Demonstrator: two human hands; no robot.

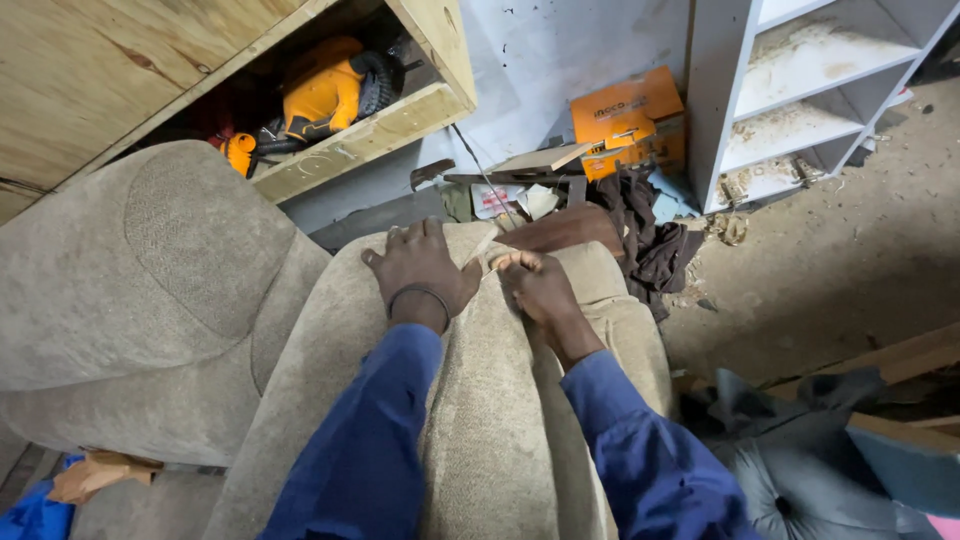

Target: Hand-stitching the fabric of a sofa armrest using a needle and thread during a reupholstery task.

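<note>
Soft, even daylight fills the scene, moderately bright, with no hard glare; the white shelf unit [800, 90] at two o'clock is the brightest area, slightly washed out; the open wooden cabinet [330, 90] at eleven o'clock sinks into deep shadow; shadows under the hands are faint; wide-angle distortion bends lines toward the edges; focus is sharp centrally, softer at corners

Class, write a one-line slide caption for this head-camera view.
Left hand presses flat on a beige upholstered armrest while the right hand pinches its fabric.
</note>
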